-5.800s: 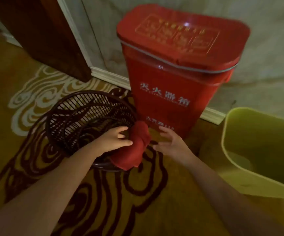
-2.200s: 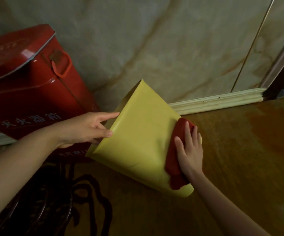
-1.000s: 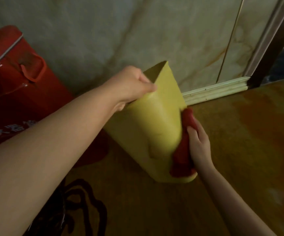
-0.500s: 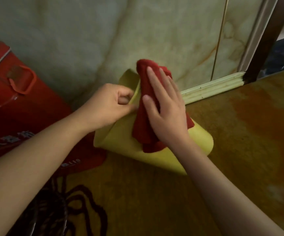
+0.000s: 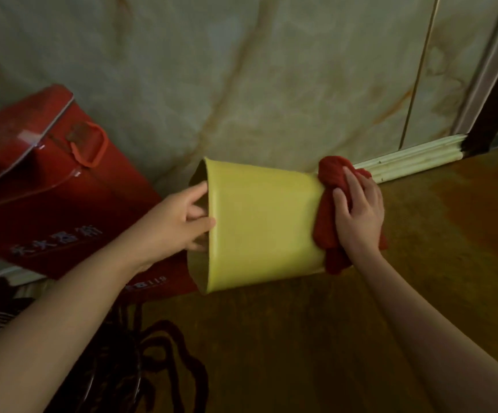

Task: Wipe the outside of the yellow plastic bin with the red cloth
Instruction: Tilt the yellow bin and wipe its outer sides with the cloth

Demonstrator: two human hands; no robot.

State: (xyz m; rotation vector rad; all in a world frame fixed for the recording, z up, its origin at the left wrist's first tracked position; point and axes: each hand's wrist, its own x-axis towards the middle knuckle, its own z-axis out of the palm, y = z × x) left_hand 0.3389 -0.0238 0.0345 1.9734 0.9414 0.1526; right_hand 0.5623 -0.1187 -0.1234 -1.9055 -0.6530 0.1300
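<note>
The yellow plastic bin [image 5: 264, 225] is held off the floor on its side, mouth to the left and bottom to the right. My left hand [image 5: 179, 225] grips its rim, thumb on the outside and fingers inside the opening. The red cloth [image 5: 329, 204] is bunched against the bin's bottom end. My right hand [image 5: 358, 216] presses flat on the cloth, fingers pointing up and left. The bin's base itself is hidden behind the cloth and hand.
A large red box [image 5: 42, 204] with a handle and white lettering stands at the left against the marble wall [image 5: 241, 70]. A pale skirting board [image 5: 414, 159] runs along the wall's foot. Patterned carpet [image 5: 301, 353] lies below, and a dark door frame [image 5: 492, 114] stands at the right.
The bin has turned from tilted upright to lying sideways. My right hand with the cloth has slid from the bin's upper side to its bottom end at the right.
</note>
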